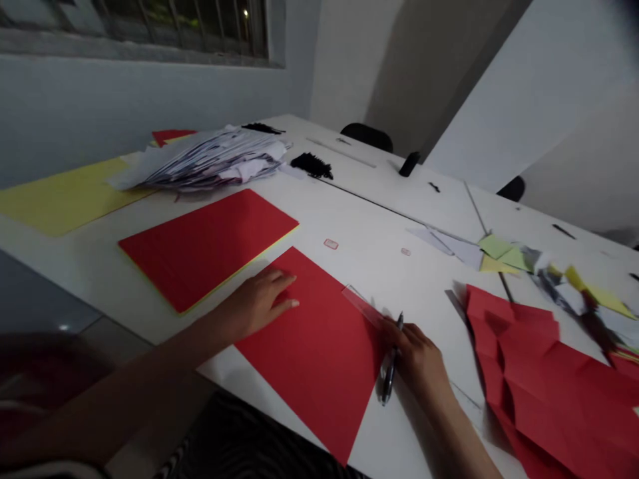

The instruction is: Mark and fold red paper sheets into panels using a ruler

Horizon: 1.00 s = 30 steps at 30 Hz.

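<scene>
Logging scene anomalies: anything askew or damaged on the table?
Yes: the red paper at right is creased and buckled, unlike the flat red sheet in the foreground. The white paper stack at back left is splayed, its edges uneven.

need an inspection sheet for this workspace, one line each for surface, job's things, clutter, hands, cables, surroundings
surface: white tabletop with dark seams and small red-bordered labels
job's things: red sheet lying flat between the hands; pen and clear strip in the right hand
clutter: loose paper pile, red stack with yellow edges below, yellow sheet, creased red paper on the right
hands: left hand at the red sheet's left edge, thumb and fingers apart, contact unclear; right hand closed around the pen
cables: nothing seen
surroundings: barred window, pale walls, black chair back
</scene>
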{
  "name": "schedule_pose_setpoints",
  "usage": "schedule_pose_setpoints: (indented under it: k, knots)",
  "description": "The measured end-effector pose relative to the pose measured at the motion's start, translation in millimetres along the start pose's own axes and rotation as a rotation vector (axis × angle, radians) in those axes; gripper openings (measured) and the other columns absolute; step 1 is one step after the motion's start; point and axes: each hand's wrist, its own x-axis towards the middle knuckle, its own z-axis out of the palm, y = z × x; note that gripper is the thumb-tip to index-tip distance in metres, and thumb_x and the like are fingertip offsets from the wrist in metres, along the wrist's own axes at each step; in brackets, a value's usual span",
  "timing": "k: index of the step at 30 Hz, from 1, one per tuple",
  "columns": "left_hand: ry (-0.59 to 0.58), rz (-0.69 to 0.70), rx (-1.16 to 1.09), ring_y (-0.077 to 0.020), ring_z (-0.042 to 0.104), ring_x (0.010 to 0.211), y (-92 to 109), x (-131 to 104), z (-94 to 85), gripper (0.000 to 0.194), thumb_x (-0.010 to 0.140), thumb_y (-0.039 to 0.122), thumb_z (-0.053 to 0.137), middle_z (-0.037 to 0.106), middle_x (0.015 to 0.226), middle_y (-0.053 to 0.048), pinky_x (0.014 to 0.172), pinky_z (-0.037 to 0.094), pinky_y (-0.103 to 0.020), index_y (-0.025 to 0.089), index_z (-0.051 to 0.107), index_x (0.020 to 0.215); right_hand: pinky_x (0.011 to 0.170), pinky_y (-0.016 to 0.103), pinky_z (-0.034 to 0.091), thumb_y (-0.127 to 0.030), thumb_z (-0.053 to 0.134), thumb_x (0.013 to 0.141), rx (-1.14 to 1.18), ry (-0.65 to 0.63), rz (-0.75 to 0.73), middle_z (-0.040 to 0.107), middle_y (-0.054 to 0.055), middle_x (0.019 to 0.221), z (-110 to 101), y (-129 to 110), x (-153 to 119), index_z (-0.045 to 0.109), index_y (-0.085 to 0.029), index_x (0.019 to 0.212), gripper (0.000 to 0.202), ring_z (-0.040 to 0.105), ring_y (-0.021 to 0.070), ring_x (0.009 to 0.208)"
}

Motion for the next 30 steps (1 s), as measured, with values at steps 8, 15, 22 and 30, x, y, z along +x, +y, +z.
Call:
schedule_pose_setpoints:
  k: [8, 15, 22, 30]
  knots:
    - [-0.048, -0.063, 0.25, -0.0348, 0.056, 0.105, 24.8, 28.9, 17.6, 0.058, 0.09, 0.055, 0.044, 0.059, 0.121, -0.018, 0.083, 0.047, -0.047, 0.016, 0.059, 0.13, 0.056, 0.027, 0.051, 0.0, 0.045, 0.074, -0.075, 0.07, 0.299, 0.07, 0.005, 0.075, -5.0, 7.4, 8.3, 0.064, -0.022, 0.12, 0.055, 0.068, 0.021, 0.068]
    - [-0.118, 0.26, 0.192, -0.032, 0.054, 0.12, 46.6, 47.1, 27.9, 0.042, 0.088, 0.043, 0.056, 0.059, 0.131, -0.012, 0.095, 0.046, -0.046, 0.024, 0.063, 0.124, 0.063, 0.03, 0.054, -0.009, 0.046, 0.078, 0.26, 0.243, 0.513, 0.074, 0.004, 0.094, -13.8, 38.3, 3.1, 0.059, -0.026, 0.122, 0.049, 0.071, 0.0201, 0.08]
    - [-0.481, 0.504, -0.097, -0.0217, 0.041, 0.137, 92.5, 50.9, 15.2, 0.024, 0.088, 0.016, 0.05, 0.055, 0.139, 0.001, 0.108, 0.039, -0.036, 0.027, 0.069, 0.1, 0.066, 0.029, 0.053, -0.009, 0.046, 0.077, 0.385, 0.298, 0.532, 0.071, 0.006, 0.092, -22.6, 38.8, 2.2, 0.061, -0.024, 0.12, 0.048, 0.07, 0.0206, 0.087]
    - [-0.582, 0.325, -0.264, -0.019, 0.058, 0.113, 92.1, 65.2, 2.6, 0.023, 0.094, 0.033, 0.046, 0.061, 0.125, -0.002, 0.093, 0.048, -0.03, 0.024, 0.067, 0.094, 0.068, 0.03, 0.051, -0.002, 0.047, 0.074, 0.332, 0.232, 0.493, 0.067, 0.003, 0.079, -25.9, 31.8, 7.4, 0.064, -0.022, 0.117, 0.05, 0.066, 0.0185, 0.072]
